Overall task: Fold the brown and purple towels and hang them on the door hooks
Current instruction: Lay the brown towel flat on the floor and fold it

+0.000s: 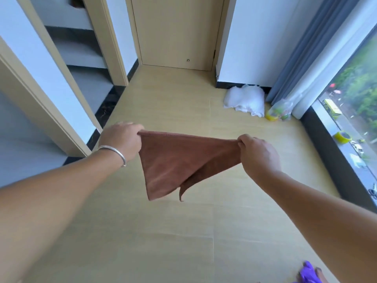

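Observation:
A brown towel (173,160) hangs in the air in front of me, stretched along its top edge and doubled over, its lower corners pointing down. My left hand (122,140), with a silver bracelet on the wrist, pinches the top left corner. My right hand (257,154) grips the top right corner. A purple towel (308,272) shows only partly at the bottom right edge of the view. A beige door (177,31) stands closed straight ahead; no hooks are visible on it.
A white bundle (244,100) and a plastic bag with tape rolls (279,111) lie on the floor by the grey curtain (302,58). A yellow tape roll (342,136) sits on the dark window sill at right. Stairs (81,58) rise at left.

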Demonstrator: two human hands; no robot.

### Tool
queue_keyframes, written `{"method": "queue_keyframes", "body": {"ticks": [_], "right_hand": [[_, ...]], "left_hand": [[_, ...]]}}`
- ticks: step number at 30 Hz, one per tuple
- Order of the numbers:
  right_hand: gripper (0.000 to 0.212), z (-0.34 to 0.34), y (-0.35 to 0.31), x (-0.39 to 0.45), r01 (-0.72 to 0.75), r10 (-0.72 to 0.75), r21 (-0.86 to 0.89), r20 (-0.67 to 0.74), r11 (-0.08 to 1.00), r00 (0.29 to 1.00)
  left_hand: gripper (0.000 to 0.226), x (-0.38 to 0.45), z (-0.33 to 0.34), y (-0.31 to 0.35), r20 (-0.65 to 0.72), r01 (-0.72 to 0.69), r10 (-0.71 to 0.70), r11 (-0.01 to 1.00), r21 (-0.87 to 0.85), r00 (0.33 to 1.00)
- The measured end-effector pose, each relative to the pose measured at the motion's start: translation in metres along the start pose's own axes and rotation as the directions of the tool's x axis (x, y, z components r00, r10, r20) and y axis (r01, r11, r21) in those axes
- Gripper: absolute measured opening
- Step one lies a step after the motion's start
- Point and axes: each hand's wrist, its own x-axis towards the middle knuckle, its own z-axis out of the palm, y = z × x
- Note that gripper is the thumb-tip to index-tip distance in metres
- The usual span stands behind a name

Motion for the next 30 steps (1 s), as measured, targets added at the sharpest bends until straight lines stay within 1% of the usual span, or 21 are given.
{"method": "queue_keyframes", "body": {"ticks": [2, 3, 5, 6, 7, 9, 11, 13, 16, 18, 19, 20, 23, 25, 27, 28, 29, 30], "right_hand": [[0.025, 0.012, 0.004, -0.014, 0.013, -0.013, -0.014, 0.037, 1.000, 0.999], [0.026, 0.023, 0.007, -0.025, 0.029, -0.028, -0.020, 0.058, 0.999, 0.998], [0.024, 0.051, 0.016, -0.052, 0.109, -0.110, 0.014, 0.085, 0.994, 0.990], [0.022, 0.067, 0.022, -0.068, 0.173, -0.177, 0.048, 0.097, 0.984, 0.980], [0.020, 0.084, 0.028, -0.086, 0.230, -0.238, 0.075, 0.127, 0.970, 0.963], [0.022, 0.120, 0.043, -0.126, 0.303, -0.326, 0.129, 0.225, 0.944, 0.918], [0.024, 0.155, 0.057, -0.169, 0.331, -0.370, 0.170, 0.330, 0.928, 0.868], [0.026, 0.185, 0.068, -0.209, 0.333, -0.381, 0.187, 0.389, 0.924, 0.839], [0.026, 0.224, 0.086, -0.265, 0.310, -0.347, 0.158, 0.461, 0.938, 0.817], [0.019, 0.248, 0.101, -0.301, 0.255, -0.282, 0.125, 0.528, 0.959, 0.801], [0.017, 0.260, 0.109, -0.318, 0.223, -0.244, 0.107, 0.563, 0.969, 0.790], [0.020, 0.272, 0.115, -0.334, 0.197, -0.206, 0.081, 0.600, 0.977, 0.773], [0.029, 0.307, 0.128, -0.370, 0.170, -0.114, -0.009, 0.709, 0.985, 0.696], [0.027, 0.330, 0.136, -0.386, 0.160, -0.087, -0.028, 0.740, 0.987, 0.667], [0.016, 0.350, 0.142, -0.393, 0.141, -0.077, -0.017, 0.770, 0.990, 0.634], [0.009, 0.359, 0.143, -0.394, 0.117, -0.067, -0.009, 0.775, 0.993, 0.628], [0.008, 0.366, 0.143, -0.391, 0.110, -0.060, -0.012, 0.780, 0.994, 0.623], [0.012, 0.374, 0.143, -0.386, 0.103, -0.057, -0.009, 0.781, 0.995, 0.622]], "left_hand": [[0.038, -0.019, 0.006, -0.009, -0.051, -0.009, 0.008, 1.000, -0.015, 0.999], [0.035, -0.033, 0.014, -0.014, -0.093, -0.038, 0.037, 0.999, -0.001, 0.995], [0.029, -0.067, 0.041, -0.027, -0.110, -0.082, 0.084, 0.996, 0.029, 0.990], [0.028, -0.087, 0.061, -0.035, -0.098, -0.094, 0.097, 0.995, 0.031, 0.990], [0.030, -0.109, 0.082, -0.043, -0.048, -0.099, 0.099, 0.995, 0.020, 0.994], [0.038, -0.160, 0.124, -0.052, 0.033, -0.103, 0.103, 0.995, 0.008, 0.994], [0.041, -0.212, 0.161, -0.054, 0.032, -0.147, 0.147, 0.989, -0.003, 0.989], [0.042, -0.261, 0.193, -0.050, 0.078, -0.184, 0.186, 0.982, -0.034, 0.979], [0.058, -0.325, 0.234, -0.038, 0.228, -0.176, 0.192, 0.980, -0.087, 0.954], [0.060, -0.363, 0.260, -0.028, 0.331, -0.157, 0.187, 0.981, -0.116, 0.925], [0.060, -0.380, 0.273, -0.023, 0.386, -0.145, 0.184, 0.981, -0.127, 0.904], [0.061, -0.396, 0.285, -0.019, 0.444, -0.129, 0.177, 0.982, -0.136, 0.879], [0.065, -0.434, 0.325, -0.011, 0.576, -0.083, 0.145, 0.988, -0.133, 0.804], [0.069, -0.448, 0.348, -0.008, 0.653, -0.035, 0.113, 0.991, -0.132, 0.749], [0.062, -0.455, 0.368, -0.006, 0.708, 0.008, 0.078, 0.993, -0.117, 0.702], [0.052, -0.457, 0.377, -0.005, 0.722, 0.042, 0.057, 0.992, -0.119, 0.690], [0.038, -0.455, 0.386, -0.005, 0.718, 0.095, 0.022, 0.988, -0.123, 0.695], [0.024, -0.452, 0.393, -0.003, 0.697, 0.149, -0.012, 0.979, -0.137, 0.717]]}}
